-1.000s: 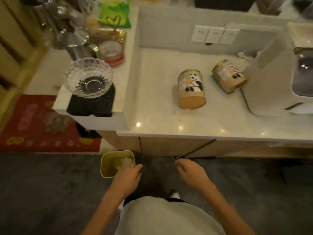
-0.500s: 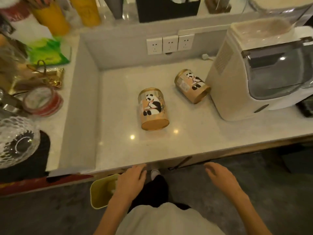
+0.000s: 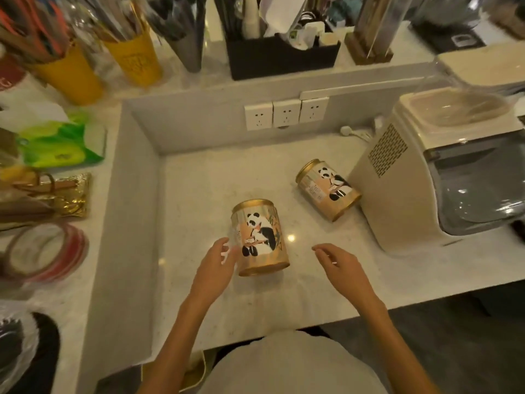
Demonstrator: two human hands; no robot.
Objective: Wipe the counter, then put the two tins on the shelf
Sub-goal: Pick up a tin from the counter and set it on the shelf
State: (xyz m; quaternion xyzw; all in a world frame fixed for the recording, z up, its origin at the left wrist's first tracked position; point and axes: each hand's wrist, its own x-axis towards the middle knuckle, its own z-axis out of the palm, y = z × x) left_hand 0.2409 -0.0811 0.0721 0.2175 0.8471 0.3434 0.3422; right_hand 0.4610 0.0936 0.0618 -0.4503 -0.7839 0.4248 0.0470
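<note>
The tabletop [image 3: 204, 177] was a pale marble surface in a recess, and it lay under both hands. The machine [image 3: 437, 177], cream with a grey window, stood far to the right of the right hand [image 3: 345, 267], at the right side of the tabletop. The near tin [image 3: 260, 237], gold with a panda picture, lay on its side between the two hands. The left hand [image 3: 217, 265] was just at the left side of this tin, and its fingers [image 3: 224, 247] were spread and seemed to touch the wall of the tin; its grip was not closed around anything. The right hand hovered a little to the right of the same tin, apart from it, with the grip loose and empty. The far tin [image 3: 326, 189] also lay on its side, beyond the right hand, with its lower end close against the machine. Three sockets [image 3: 286, 113] were on the back wall, far beyond both hands.
</note>
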